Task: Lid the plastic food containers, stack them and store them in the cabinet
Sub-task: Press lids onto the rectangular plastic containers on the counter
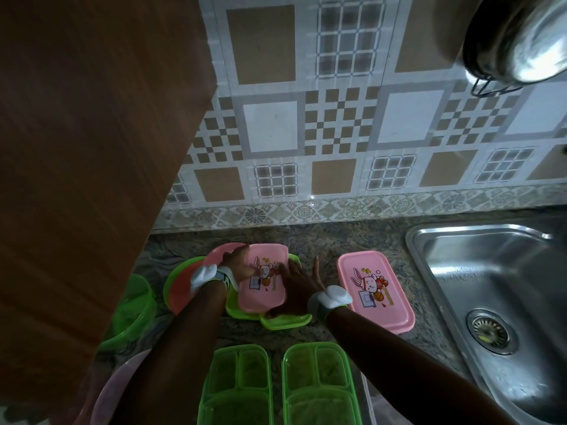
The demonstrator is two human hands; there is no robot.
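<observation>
A pink rectangular lid (267, 292) with a rabbit picture lies on a green container (285, 321) in the middle of the counter. My left hand (239, 265) presses on the lid's left side with flat fingers. My right hand (299, 286) presses on its right side, fingers spread. A second pink rabbit lid (375, 290) lies flat to the right. Two green divided containers (236, 384) (319, 381) stand uncovered near the front edge. Round pink and green lids (181, 289) lie overlapped at the left.
A brown cabinet door (86, 148) hangs open over the left side. A steel sink (497, 289) is at the right, a steel pot (521, 38) hangs above it. A round green tub (132, 308) and a pale round container (113, 391) stand at the left front.
</observation>
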